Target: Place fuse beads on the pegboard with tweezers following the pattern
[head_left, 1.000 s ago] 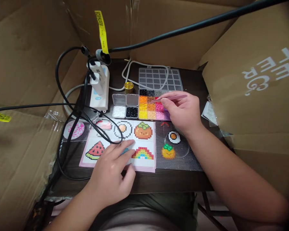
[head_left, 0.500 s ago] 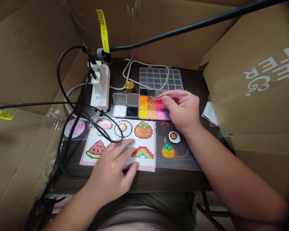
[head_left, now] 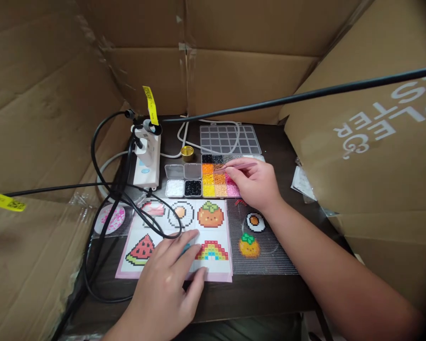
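Note:
My left hand (head_left: 172,274) lies with its fingers spread on the pattern sheet (head_left: 152,272), which shows a watermelon, an egg, a persimmon and a rainbow. My right hand (head_left: 255,182) pinches pink tweezers (head_left: 243,166) over the divided bead box (head_left: 208,191). The tweezers' tips point at the orange and brown compartments; whether they grip a bead is too small to tell. On the clear pegboard (head_left: 270,263) lie an egg (head_left: 256,222) and an orange persimmon (head_left: 249,246) made of beads, with a few red beads near its top edge.
Small boxes of white beads (head_left: 175,188) and black beads (head_left: 193,188) stand left of the bead box. Behind are a gold tin (head_left: 187,152) and a clear lid (head_left: 230,139). A power strip (head_left: 147,166) and black cables (head_left: 119,180) occupy the left; cardboard walls surround the table.
The camera view has tilted up, so the table sits lower in the picture. My right hand has shifted slightly left over the bead box with the tweezers. My left hand stays on the sheet.

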`<state>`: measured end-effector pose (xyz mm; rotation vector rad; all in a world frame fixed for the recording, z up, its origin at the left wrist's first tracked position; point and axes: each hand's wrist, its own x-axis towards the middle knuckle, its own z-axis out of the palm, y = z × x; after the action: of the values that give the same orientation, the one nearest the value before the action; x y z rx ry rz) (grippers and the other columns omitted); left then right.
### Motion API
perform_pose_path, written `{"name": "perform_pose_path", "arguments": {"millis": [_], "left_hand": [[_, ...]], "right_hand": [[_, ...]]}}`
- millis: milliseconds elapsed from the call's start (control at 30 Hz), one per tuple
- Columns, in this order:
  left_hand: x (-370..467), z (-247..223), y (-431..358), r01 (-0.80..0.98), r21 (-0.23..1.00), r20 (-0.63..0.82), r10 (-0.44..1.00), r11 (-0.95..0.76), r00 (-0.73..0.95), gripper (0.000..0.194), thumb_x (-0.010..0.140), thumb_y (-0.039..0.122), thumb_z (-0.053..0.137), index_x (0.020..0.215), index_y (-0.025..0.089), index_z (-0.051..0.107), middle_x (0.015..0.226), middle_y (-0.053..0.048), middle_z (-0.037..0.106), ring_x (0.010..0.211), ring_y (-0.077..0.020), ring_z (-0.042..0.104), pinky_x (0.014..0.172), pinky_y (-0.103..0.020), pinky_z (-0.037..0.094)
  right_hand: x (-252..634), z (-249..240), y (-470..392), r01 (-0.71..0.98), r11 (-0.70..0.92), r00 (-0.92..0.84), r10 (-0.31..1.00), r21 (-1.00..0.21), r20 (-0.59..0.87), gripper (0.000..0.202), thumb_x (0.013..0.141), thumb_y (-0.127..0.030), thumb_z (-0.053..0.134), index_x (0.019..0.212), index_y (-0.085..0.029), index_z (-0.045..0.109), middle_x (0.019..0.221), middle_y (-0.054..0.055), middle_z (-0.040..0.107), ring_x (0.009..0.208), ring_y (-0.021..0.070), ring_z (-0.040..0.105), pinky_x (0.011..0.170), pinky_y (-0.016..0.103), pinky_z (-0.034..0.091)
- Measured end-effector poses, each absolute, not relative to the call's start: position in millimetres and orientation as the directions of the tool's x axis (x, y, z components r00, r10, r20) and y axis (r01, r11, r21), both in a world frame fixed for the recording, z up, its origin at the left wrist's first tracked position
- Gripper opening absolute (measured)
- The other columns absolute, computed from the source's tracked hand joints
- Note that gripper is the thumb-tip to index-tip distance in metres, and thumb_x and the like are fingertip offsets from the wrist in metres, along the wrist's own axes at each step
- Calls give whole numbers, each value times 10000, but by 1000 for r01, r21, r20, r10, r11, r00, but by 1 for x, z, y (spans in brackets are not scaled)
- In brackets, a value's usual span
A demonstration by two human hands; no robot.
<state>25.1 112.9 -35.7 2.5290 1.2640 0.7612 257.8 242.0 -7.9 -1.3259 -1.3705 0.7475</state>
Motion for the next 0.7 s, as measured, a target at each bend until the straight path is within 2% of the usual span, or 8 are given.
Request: {"name": "perform_pose_path", "arguments": {"millis": [100,200,467,700], "left_hand": [[25,-35,112,690,411,331,803,-596,496,272,898,213,594,1166,188,633,1324,-126,645,1095,-289,637,879,-471,554],[25,-35,112,690,416,320,805,-593,499,268,901,214,594,1166,194,628,1329,-128,642,1091,-291,637,876,-471,556],[24,-36,112,687,407,321,798,-602,510,274,901,216,599,1174,196,617,1342,-118,636,1118,-302,630,888,-480,548],[24,-37,111,686,388,338,787,-616,516,276,896,215,606,1172,192,613,1346,-118,631,1109,-299,625,894,-487,545]], "right_hand": [[258,-12,242,250,131,114,980,-959,164,73,799,-272,694,785,-203,715,817,66,785,804,219,752,739,368,608],[258,-15,243,277,91,114,985,-957,127,97,807,-278,683,792,-193,727,825,75,784,773,207,740,700,348,595],[256,-15,241,390,102,128,978,-915,164,114,826,-276,680,820,-189,754,861,83,787,798,210,737,728,355,591],[252,-19,244,369,149,105,974,-917,200,109,815,-252,672,802,-192,763,866,68,793,828,203,740,774,348,601]]}}
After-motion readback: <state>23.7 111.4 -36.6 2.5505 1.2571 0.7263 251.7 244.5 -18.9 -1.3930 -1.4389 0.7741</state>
